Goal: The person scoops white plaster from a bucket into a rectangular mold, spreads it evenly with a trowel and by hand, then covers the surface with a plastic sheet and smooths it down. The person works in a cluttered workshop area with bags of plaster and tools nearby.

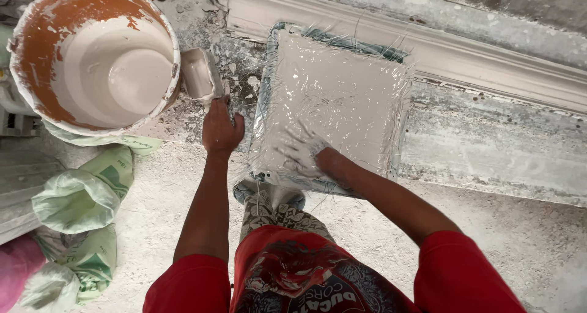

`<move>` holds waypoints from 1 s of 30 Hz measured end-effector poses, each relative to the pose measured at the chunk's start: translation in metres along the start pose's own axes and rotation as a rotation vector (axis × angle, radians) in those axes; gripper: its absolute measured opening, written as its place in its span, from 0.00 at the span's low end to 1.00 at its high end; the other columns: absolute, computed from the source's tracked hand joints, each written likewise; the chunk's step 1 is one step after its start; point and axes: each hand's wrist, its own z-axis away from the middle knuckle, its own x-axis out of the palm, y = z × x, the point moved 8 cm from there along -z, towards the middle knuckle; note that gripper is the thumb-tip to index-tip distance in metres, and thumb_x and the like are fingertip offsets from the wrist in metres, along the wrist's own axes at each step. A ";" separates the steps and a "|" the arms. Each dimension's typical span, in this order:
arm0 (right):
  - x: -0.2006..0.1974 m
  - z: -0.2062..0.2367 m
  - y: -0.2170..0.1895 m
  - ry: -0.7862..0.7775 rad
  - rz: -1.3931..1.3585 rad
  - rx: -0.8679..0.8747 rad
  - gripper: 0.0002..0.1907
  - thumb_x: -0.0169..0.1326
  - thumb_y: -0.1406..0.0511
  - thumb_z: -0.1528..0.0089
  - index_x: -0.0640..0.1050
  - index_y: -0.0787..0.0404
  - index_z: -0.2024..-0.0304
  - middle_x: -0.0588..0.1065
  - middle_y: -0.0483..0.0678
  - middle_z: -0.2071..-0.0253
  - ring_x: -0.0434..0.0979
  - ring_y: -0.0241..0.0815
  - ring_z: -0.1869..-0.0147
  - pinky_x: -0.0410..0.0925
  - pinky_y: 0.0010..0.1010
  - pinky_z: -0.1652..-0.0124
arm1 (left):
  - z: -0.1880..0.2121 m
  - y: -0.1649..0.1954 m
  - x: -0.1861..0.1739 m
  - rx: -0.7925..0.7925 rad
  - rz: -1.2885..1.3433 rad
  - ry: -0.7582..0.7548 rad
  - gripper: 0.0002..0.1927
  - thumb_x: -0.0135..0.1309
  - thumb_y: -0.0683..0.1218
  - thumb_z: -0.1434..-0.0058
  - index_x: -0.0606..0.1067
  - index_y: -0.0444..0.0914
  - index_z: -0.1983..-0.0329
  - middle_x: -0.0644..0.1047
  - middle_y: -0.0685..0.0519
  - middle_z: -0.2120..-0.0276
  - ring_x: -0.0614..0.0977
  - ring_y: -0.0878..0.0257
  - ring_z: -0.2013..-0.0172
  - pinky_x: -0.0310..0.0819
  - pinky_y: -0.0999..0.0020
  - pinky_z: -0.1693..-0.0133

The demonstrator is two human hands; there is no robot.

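Mould (342,99) already coated white, fibres laid; right hand (318,157) flat, fingers apart, pressing them; left hand (221,129) open beside its edge

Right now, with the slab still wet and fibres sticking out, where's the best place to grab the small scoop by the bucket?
Take the scoop by its outer walls, coming from below, where the left hand already rests. It lies tilted on the ledge, its open mouth up, close against the bucket, so the bucket side looks cramped. The right hand is pressed on the slab.
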 end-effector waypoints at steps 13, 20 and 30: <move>-0.036 -0.042 0.032 0.028 -0.251 0.463 0.40 0.23 0.46 0.31 0.39 0.63 0.25 0.29 0.59 0.21 0.28 0.53 0.18 0.24 0.56 0.28 | -0.001 0.004 -0.004 0.020 -0.006 0.020 0.25 0.49 0.45 0.39 0.69 0.30 0.40 0.75 0.37 0.53 0.81 0.43 0.58 0.77 0.48 0.55; -0.078 -0.036 0.040 0.593 -0.026 0.632 0.42 0.23 0.41 0.28 0.43 0.69 0.29 0.47 0.67 0.25 0.45 0.63 0.22 0.30 0.61 0.29 | -0.002 0.001 -0.001 0.001 -0.031 -0.034 0.25 0.49 0.46 0.38 0.69 0.30 0.39 0.75 0.37 0.53 0.81 0.44 0.58 0.76 0.48 0.54; -0.033 -0.062 0.079 0.030 -0.558 0.674 0.41 0.23 0.42 0.28 0.49 0.66 0.26 0.55 0.64 0.24 0.56 0.59 0.21 0.46 0.53 0.27 | -0.003 0.000 -0.002 0.005 -0.016 -0.013 0.25 0.49 0.46 0.38 0.69 0.31 0.39 0.75 0.38 0.53 0.81 0.43 0.57 0.76 0.49 0.53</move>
